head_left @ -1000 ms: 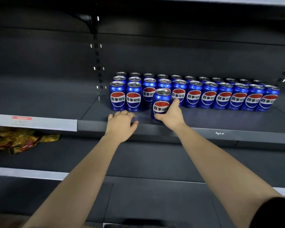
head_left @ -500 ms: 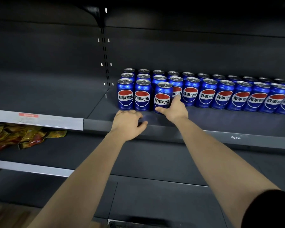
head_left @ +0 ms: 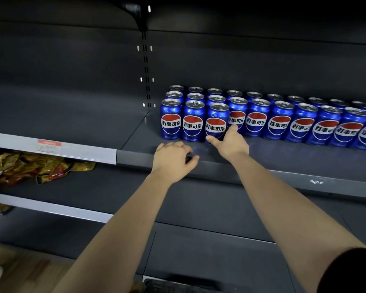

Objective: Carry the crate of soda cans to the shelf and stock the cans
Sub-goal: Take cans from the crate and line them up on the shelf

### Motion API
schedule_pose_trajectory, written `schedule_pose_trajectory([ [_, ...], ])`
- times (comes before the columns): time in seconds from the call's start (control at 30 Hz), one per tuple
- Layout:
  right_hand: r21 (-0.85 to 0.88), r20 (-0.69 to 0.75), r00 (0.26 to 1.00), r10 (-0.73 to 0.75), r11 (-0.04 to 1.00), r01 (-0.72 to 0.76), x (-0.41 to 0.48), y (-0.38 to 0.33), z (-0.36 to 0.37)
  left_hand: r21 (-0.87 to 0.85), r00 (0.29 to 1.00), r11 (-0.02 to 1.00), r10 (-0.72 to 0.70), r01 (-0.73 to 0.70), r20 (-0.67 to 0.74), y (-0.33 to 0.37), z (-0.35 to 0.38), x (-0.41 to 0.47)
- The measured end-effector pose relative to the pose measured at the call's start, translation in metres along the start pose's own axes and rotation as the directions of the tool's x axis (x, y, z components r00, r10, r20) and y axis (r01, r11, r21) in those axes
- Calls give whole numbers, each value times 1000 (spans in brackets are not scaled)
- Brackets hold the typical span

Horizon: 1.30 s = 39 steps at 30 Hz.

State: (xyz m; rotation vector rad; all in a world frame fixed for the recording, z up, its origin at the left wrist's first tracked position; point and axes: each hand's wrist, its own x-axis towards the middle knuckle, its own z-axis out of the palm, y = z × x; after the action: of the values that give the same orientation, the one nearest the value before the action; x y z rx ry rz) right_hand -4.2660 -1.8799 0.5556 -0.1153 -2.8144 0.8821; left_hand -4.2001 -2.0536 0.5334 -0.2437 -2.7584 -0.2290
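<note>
Yellow-red snack packets [head_left: 40,168] lie at the lower shelf's [head_left: 114,187] left end. Above them, left hand [head_left: 171,159] rests on the shelf [head_left: 304,159] front edge, fingers loosely curled, holding nothing. Next, right hand [head_left: 230,142] touches the third front can [head_left: 216,123] at its base, thumb and forefinger spread straight; the can stands upright in line with blue soda cans [head_left: 283,123] running toward the shelf's right end.

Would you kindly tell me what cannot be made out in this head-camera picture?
Head view:
- Can row: cut off by the right edge, so no full count.
- Dark object at the bottom edge, perhaps the crate: mostly out of frame.
- Red shelf label: too blurred to read.
- Right hand: its back hides whether it grips the front can.
</note>
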Motion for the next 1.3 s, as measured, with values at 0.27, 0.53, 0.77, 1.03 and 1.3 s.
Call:
schedule_pose_trajectory([
  [0.27, 87, 56, 997, -47, 995, 42, -23, 11, -12, 34, 989, 999, -32, 27, 142, 11, -6, -7],
  [0.53, 147, -124, 983, -132, 978, 150, -88, 31, -30, -93, 995, 996, 2, 8, 102, 10, -13, -42],
  [0.77, 92, -210, 974, -88, 990, 110, -160, 60, -18, -172, 987, 977, 140, -125, 80, 13, -4, -97],
  [1.03, 108, -27, 993, 111, 988, -107, -236, 119, 12, -146, 968, 984, 136, -107, 209, 17, 24, -169],
  [1.3, 93, 162, 976, 147, 982, -164, -283, 177, 29, -115, 950, 993, 35, 1, 309, 43, 49, -229],
])
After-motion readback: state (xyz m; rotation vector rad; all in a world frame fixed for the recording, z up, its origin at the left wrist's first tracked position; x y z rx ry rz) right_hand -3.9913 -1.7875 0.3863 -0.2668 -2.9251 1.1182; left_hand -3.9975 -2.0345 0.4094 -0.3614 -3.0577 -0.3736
